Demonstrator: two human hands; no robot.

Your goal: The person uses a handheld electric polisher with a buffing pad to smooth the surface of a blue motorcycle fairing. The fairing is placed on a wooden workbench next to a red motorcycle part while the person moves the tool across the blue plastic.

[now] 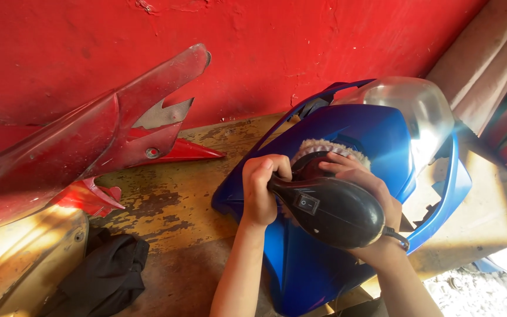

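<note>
Resting on a blue scooter front panel point(347, 141), a black handheld polishing machine point(333, 211) sits at the middle of the view, its rounded body pointing toward the camera with a small rocker switch on top, and its fluffy cream polishing pad point(324, 147) pressed against the blue surface just beyond the fingers. The left hand point(262, 188) is wrapped tight around the narrow side handle of the machine, fingers curled fully over it. The right hand point(365, 188) lies over the far side of the machine's head, fingers spread across the top near the pad, holding the tool from that side; a dark band sits on its wrist. The blue panel lies on a worn wooden bench point(171, 205) with flaking yellowish paint, and a clear headlight lens point(415, 108) is fitted at its upper right end, catching bright sunlight. To the left, well apart from the hands, a dark red fairing panel point(89, 135) leans across the bench against a red painted wall point(300, 41). Near the lower left, a crumpled black cloth point(104, 279) lies beside a pale yellowish panel point(24, 252), partly in sunlight
</note>
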